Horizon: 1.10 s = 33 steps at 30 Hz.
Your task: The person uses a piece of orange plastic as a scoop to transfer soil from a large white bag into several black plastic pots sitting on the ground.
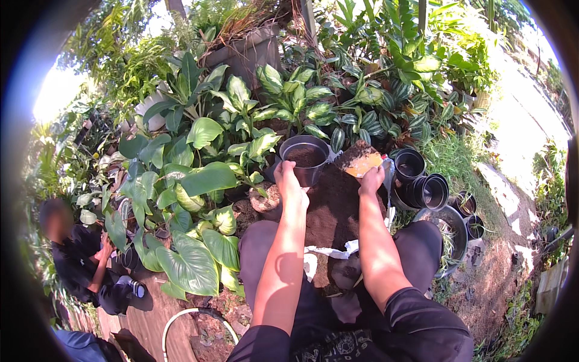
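Note:
My left hand (288, 177) grips the near left side of a round black plastic pot (312, 174) with dark soil inside. To its right, my right hand (372, 179) holds an orange scoop-like piece (364, 164), its exact kind unclear, with a clump of dark soil (360, 150) at its far end. Both are raised over a heap of dark soil (328, 217) that lies on a white sheet or sack (337, 252) between my knees.
Empty black pots (433, 192) lie right of the soil, beside a metal basin (460, 249) with plant cuttings. Broad-leaved plants (192, 262) crowd the left and far side. A pale hose (166, 332) curves at lower left. A person (77, 258) sits at far left.

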{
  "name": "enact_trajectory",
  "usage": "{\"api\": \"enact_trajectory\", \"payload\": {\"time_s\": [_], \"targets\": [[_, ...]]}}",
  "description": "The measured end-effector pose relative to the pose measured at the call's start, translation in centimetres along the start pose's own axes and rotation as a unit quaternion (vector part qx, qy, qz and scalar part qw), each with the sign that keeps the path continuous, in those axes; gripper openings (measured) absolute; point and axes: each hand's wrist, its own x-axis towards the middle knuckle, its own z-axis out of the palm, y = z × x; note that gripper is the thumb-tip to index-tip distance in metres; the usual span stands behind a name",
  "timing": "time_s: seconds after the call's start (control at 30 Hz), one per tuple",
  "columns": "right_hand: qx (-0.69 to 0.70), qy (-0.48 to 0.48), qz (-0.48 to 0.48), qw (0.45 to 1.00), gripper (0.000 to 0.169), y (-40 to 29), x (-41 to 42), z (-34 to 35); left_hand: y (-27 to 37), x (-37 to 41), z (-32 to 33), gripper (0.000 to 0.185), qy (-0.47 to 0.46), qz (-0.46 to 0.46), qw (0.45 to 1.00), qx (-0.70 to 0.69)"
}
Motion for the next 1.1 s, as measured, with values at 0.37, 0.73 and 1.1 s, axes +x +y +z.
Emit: {"api": "enact_trajectory", "payload": {"time_s": [0.37, 0.73, 1.1], "targets": [[-0.065, -0.030, -0.230, 0.971, 0.030, -16.9, -1.4, 6.6, -0.1, -4.3, 3.4, 0.048, -0.028, -0.020, 0.999, 0.006], [-0.154, -0.118, -0.322, 0.927, 0.032, -18.5, -4.8, 6.0, -3.3, -0.4, 3.9, 0.045, -0.062, -0.054, 0.997, 0.010], [-0.266, -0.149, -0.347, 0.887, 0.032, -16.5, -5.3, 5.7, -6.6, 2.3, 3.4, 0.044, -0.071, -0.065, 0.995, -0.011]]}}
